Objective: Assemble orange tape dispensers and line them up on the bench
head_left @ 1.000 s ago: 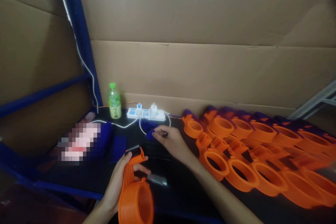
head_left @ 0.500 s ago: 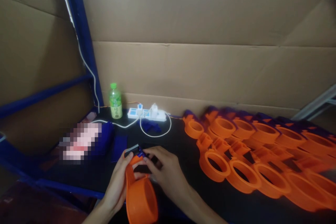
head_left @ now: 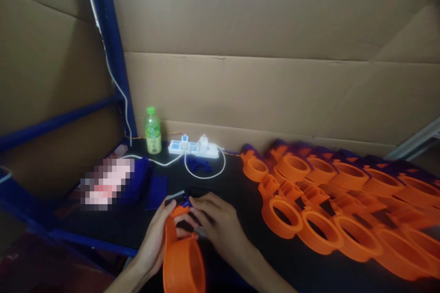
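My left hand [head_left: 156, 240] is wrapped round the stem of an orange plastic ring part [head_left: 182, 261], held low in front of me with the ring end nearest the camera. My right hand [head_left: 215, 224] has its fingers curled at the top of the stem, pinching a small blue piece [head_left: 186, 201] against the part's black tip. Whether the blue piece is seated in the part cannot be made out.
Many orange ring parts [head_left: 330, 192] with blue pieces cover the right of the black table [head_left: 240, 192]. A green bottle [head_left: 152, 131], a white power strip [head_left: 193, 148] with a looped cable, loose blue pieces [head_left: 199, 164] and blue pads [head_left: 156, 191] lie at the back left. Cardboard walls stand behind.
My right hand came back from the loose blue pieces near the power strip to the top of the orange part, bringing a small blue piece. The left hand kept its grip.
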Action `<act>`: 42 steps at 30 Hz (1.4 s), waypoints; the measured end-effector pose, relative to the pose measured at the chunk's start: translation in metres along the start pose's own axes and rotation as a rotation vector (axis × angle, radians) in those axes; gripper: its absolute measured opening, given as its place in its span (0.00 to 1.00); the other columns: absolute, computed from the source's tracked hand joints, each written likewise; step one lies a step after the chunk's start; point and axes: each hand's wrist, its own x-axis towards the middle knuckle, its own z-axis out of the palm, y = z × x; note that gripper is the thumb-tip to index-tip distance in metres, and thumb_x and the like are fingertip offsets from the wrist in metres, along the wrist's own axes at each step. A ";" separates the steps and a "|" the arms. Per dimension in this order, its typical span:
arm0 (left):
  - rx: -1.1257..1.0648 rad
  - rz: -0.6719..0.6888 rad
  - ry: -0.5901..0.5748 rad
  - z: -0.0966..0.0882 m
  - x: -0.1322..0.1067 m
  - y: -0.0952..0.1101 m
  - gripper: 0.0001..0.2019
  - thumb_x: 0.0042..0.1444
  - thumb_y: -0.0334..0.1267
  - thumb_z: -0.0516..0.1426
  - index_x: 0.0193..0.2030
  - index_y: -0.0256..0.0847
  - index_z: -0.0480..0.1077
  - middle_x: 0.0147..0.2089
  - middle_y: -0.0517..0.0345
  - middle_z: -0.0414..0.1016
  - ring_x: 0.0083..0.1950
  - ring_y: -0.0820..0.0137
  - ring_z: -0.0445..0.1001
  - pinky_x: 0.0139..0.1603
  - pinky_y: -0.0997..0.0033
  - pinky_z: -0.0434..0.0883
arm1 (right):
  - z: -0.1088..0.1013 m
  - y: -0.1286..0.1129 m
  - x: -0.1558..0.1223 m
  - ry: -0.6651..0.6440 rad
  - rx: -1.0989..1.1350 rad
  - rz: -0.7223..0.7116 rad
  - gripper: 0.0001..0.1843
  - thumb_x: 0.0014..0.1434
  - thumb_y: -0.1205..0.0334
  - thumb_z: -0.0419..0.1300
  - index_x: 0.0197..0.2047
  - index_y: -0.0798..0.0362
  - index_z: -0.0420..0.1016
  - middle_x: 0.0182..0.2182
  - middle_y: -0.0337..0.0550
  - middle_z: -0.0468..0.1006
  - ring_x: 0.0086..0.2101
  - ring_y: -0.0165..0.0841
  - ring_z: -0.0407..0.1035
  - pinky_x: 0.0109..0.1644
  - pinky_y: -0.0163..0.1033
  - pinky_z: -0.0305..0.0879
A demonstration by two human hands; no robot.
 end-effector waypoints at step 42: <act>-0.180 -0.020 -0.158 -0.002 -0.002 0.003 0.15 0.59 0.44 0.58 0.43 0.35 0.78 0.40 0.45 0.83 0.44 0.55 0.80 0.46 0.60 0.74 | -0.009 -0.017 0.074 -0.159 -0.321 0.125 0.13 0.68 0.59 0.51 0.46 0.49 0.77 0.39 0.40 0.80 0.37 0.28 0.74 0.41 0.32 0.68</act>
